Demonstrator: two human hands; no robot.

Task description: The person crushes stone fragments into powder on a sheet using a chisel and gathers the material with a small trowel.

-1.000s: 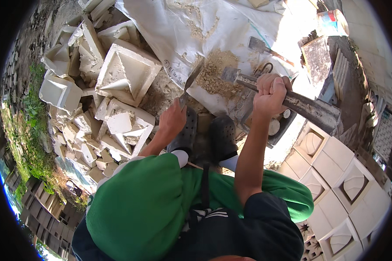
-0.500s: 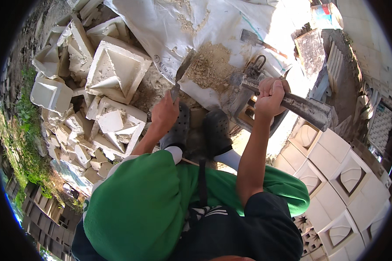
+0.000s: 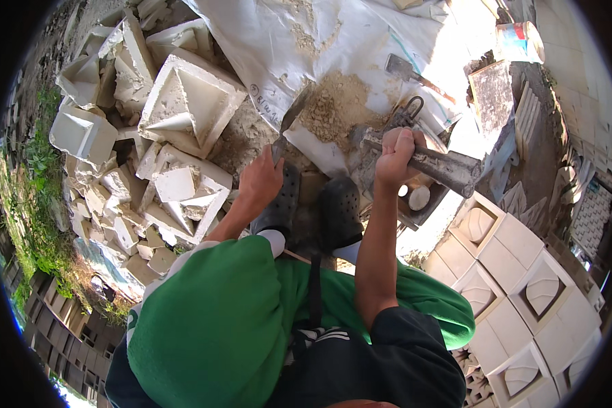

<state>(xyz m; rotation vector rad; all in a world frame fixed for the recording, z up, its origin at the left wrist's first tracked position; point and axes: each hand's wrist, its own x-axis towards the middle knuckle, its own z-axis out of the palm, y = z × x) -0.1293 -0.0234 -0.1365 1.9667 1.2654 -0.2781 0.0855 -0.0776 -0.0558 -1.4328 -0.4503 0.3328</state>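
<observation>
My left hand (image 3: 260, 180) is closed round the handle of a trowel (image 3: 294, 112). Its dirty blade points away from me, at the edge of a heap of sandy, crumbly mix (image 3: 333, 102). In my right hand (image 3: 396, 155) is a thick cement-caked bar (image 3: 452, 170), gripped near its middle and wider at the right end. Below that bar is a dark metal mould (image 3: 428, 212) with round openings and a metal loop (image 3: 409, 109) at its far side; my arm and the bar hide part of it.
Broken pale cement blocks (image 3: 190, 109) are piled at the left. White sheeting (image 3: 251, 41) lies ahead, with a flat scraper (image 3: 401, 66) on it. A bucket (image 3: 520, 42) stands far right. Patterned blocks (image 3: 496, 272) are stacked near right. My dark clogs (image 3: 340, 207) are between my hands.
My right hand has moved left and slightly nearer with the bar, uncovering more of the mould's round openings. My left hand still holds the trowel in nearly the same place.
</observation>
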